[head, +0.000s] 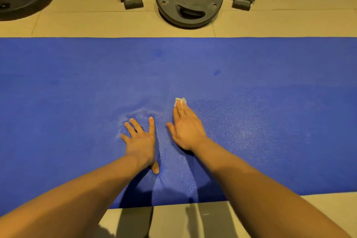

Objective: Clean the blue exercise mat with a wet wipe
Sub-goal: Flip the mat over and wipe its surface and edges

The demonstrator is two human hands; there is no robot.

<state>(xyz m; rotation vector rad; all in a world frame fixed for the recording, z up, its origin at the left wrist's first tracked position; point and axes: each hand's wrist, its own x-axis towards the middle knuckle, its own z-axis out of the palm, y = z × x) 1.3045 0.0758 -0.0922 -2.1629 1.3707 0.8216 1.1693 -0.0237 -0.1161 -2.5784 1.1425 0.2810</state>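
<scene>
While the right hand [188, 131] presses the wipe [180, 101] flat-fingered onto the middle of the mat [270, 63], with the left hand [140, 137] spread flat beside it, the wipe, ungripped, could slip free.

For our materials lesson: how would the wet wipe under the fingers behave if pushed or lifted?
The wet wipe looks crumpled under the right hand, so it is probably floppy. Small and thin, it is likely light. The blue mat looks pebbled, so the wipe may drag.
</scene>
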